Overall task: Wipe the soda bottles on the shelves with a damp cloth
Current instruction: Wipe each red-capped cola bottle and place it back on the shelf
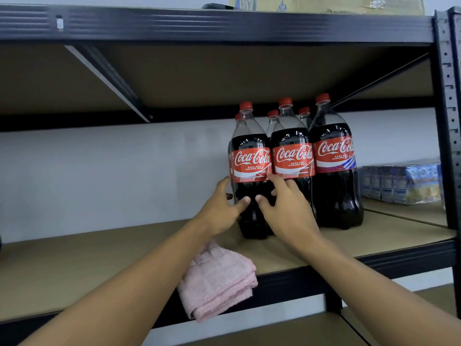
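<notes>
Your left hand (219, 209) and right hand (287, 216) are clamping the front-left soda bottle (250, 161) from both sides. Other bottles (334, 156) are standing at its 3 o'clock; the pink cloth (219, 280) is lying at 6 o'clock, overhanging the shelf (74, 265) edge.

A shrink-wrapped carton pack (401, 182) sits far right, cardboard box (336, 3) overhead.

Rear bottles (273, 121): three; only red caps and clear necks show behind the front row.
Front-left bottle (250, 161): lower body partly covered by the gripping left hand (219, 208) and right hand (287, 211); left fingertips hidden round its side.
Cloth (222, 283): one end under the left forearm.
Cardboard box (324, 5): cut off by the upper edge.
Carton packs (404, 183): print too blurred to read.
</notes>
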Action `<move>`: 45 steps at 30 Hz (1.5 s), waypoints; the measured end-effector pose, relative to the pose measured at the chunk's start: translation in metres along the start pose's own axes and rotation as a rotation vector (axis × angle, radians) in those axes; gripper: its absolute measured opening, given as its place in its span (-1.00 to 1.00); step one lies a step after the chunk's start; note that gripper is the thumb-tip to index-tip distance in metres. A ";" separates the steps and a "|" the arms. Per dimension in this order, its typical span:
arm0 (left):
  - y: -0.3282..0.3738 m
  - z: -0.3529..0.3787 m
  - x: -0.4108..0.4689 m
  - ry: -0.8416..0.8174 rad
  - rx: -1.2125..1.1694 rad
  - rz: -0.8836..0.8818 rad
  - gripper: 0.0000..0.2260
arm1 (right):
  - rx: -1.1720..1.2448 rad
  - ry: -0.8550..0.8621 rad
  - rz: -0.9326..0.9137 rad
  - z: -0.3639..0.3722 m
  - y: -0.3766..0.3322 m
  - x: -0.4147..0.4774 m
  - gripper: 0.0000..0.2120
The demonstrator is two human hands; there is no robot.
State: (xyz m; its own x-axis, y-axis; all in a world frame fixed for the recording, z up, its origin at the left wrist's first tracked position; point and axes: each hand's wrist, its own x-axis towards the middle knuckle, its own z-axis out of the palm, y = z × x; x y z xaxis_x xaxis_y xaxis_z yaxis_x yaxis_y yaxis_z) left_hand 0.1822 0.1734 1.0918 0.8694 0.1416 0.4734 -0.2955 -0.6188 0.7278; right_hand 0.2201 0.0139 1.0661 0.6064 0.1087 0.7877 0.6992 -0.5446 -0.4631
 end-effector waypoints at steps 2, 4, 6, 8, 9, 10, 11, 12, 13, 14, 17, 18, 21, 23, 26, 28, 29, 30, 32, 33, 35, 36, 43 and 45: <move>-0.003 -0.017 -0.006 0.045 0.002 -0.010 -0.32 | 0.072 0.026 -0.069 0.001 -0.014 -0.003 -0.54; -0.009 -0.039 -0.016 0.098 -0.001 0.005 -0.39 | 0.140 -0.006 -0.110 0.008 -0.032 -0.002 -0.59; -0.015 -0.067 -0.030 0.148 -0.009 0.015 -0.46 | 0.201 -0.056 -0.125 0.019 -0.055 -0.001 -0.62; -0.025 -0.099 -0.047 0.210 -0.024 0.021 -0.54 | 0.286 -0.116 -0.112 0.029 -0.083 0.000 -0.65; -0.031 -0.117 -0.057 0.240 -0.032 0.023 -0.57 | 0.318 -0.155 -0.106 0.036 -0.098 0.001 -0.66; -0.038 -0.135 -0.065 0.266 -0.032 0.021 -0.61 | 0.340 -0.199 -0.102 0.043 -0.113 0.000 -0.67; -0.046 -0.154 -0.073 0.290 -0.027 0.017 -0.64 | 0.357 -0.244 -0.100 0.050 -0.128 0.000 -0.68; -0.053 -0.172 -0.082 0.314 -0.022 0.011 -0.69 | 0.371 -0.284 -0.104 0.059 -0.143 -0.001 -0.69; -0.061 -0.190 -0.090 0.338 -0.016 0.006 -0.72 | 0.381 -0.315 -0.112 0.070 -0.158 -0.002 -0.69; -0.069 -0.208 -0.097 0.360 -0.008 0.001 -0.75 | 0.389 -0.341 -0.116 0.081 -0.174 -0.003 -0.70; -0.091 -0.262 -0.121 0.426 0.037 0.005 -0.77 | 0.443 -0.416 -0.104 0.121 -0.222 -0.009 -0.73; -0.098 -0.279 -0.130 0.449 0.056 0.009 -0.76 | 0.463 -0.440 -0.100 0.134 -0.238 -0.011 -0.73; -0.121 -0.329 -0.154 0.511 0.098 0.007 -0.75 | 0.501 -0.507 -0.095 0.171 -0.284 -0.020 -0.72; -0.137 -0.359 -0.168 0.548 0.122 0.011 -0.76 | 0.516 -0.542 -0.102 0.193 -0.313 -0.027 -0.71; -0.158 -0.400 -0.187 0.626 0.153 0.021 -0.78 | 0.543 -0.579 -0.102 0.224 -0.355 -0.035 -0.69; -0.171 -0.425 -0.197 0.698 0.170 0.026 -0.82 | 0.559 -0.602 -0.100 0.244 -0.382 -0.040 -0.67; -0.178 -0.436 -0.200 0.734 0.177 0.032 -0.83 | 0.567 -0.610 -0.097 0.255 -0.394 -0.042 -0.66; -0.184 -0.447 -0.203 0.771 0.195 0.036 -0.84 | 0.577 -0.616 -0.088 0.267 -0.405 -0.044 -0.66; -0.197 -0.465 -0.205 0.840 0.250 0.040 -0.81 | 0.601 -0.626 -0.077 0.290 -0.424 -0.046 -0.63; -0.204 -0.473 -0.204 0.863 0.257 0.024 -0.75 | 0.612 -0.635 -0.073 0.301 -0.431 -0.047 -0.59; -0.218 -0.486 -0.201 0.864 0.201 -0.047 -0.59 | 0.656 -0.673 -0.070 0.319 -0.444 -0.048 -0.46; -0.224 -0.492 -0.199 0.836 0.144 -0.093 -0.50 | 0.693 -0.700 -0.070 0.326 -0.450 -0.049 -0.40; -0.236 -0.500 -0.194 0.566 -0.092 -0.197 -0.38 | 0.767 -0.805 -0.107 0.347 -0.459 -0.056 -0.17; -0.232 -0.498 -0.196 0.555 -0.102 -0.189 -0.41 | 0.776 -0.791 -0.120 0.344 -0.457 -0.058 -0.20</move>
State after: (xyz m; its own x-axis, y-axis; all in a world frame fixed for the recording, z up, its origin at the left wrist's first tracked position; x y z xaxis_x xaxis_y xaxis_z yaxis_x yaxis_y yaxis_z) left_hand -0.1169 0.6742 1.0769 0.5817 0.6421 0.4993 -0.2163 -0.4696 0.8560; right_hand -0.0039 0.5424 1.0924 0.3960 0.7753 0.4921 0.6491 0.1428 -0.7472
